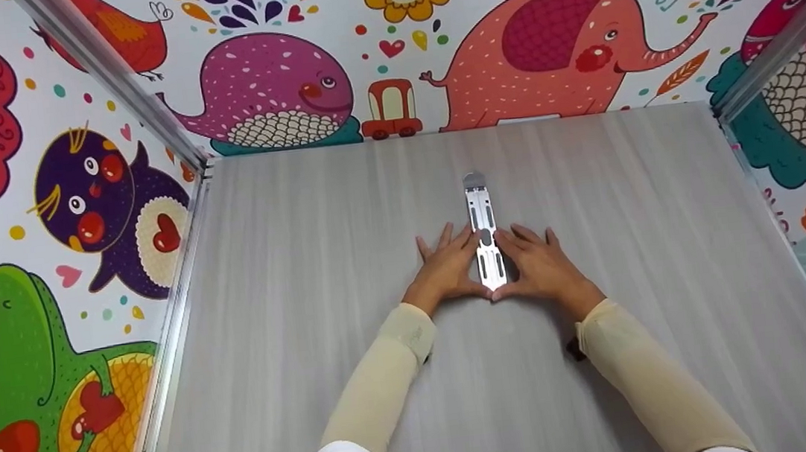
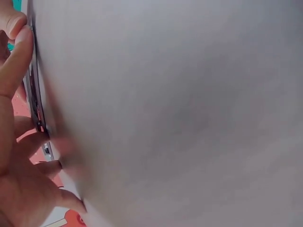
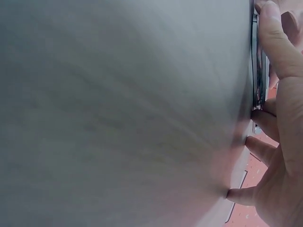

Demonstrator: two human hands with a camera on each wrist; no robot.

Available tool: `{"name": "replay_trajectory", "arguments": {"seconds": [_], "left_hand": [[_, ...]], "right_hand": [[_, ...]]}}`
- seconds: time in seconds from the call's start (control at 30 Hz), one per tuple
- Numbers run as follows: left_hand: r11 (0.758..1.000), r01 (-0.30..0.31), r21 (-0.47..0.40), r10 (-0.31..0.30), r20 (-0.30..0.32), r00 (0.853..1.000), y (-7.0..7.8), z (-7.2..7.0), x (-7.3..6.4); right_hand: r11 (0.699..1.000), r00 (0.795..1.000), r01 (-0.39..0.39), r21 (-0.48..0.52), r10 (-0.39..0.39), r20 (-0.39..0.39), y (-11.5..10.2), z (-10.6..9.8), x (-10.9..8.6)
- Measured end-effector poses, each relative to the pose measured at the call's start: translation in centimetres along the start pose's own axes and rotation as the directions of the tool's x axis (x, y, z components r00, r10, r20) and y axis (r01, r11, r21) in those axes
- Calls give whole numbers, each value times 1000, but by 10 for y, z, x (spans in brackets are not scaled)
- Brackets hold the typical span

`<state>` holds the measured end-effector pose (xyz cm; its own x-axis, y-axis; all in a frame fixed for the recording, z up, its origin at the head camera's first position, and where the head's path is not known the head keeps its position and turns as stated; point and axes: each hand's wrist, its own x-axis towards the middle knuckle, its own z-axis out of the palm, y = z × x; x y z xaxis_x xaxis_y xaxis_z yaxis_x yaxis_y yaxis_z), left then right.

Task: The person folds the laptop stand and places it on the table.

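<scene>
A long, narrow silver metal piece with slots along it, a dark oval at its middle and a rounded far end lies on the table, pointing away from me. My left hand touches its left side with spread fingers, and my right hand does likewise on the right. The two thumbs meet at its near end. From the left wrist, the dark edge of the metal piece shows low against the tabletop beside the left hand. In the right wrist view, fingertips of the right hand rest on the table.
The grey wood-grain table spreads around both hands. Metal frame rails run along its left side, with a post at the far right. Panels printed with cartoon animals, such as an elephant, stand behind and at the sides.
</scene>
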<state>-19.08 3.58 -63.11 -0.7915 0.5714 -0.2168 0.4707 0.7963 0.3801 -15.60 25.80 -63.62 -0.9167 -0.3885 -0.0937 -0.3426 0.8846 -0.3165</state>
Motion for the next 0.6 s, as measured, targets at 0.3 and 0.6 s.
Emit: {"name": "replay_trajectory", "arguments": {"seconds": [0.3,0.6], "left_hand": [[999,26,-25,-27,-24,999,1,7,-4],[998,5,-64,-5,-5,1000,2,-4,-9]], "right_hand": [[1000,1000,14,5,-14,24,-3,4,0],[998,1000,31,62,-31,3,4,-11,-5]]}}
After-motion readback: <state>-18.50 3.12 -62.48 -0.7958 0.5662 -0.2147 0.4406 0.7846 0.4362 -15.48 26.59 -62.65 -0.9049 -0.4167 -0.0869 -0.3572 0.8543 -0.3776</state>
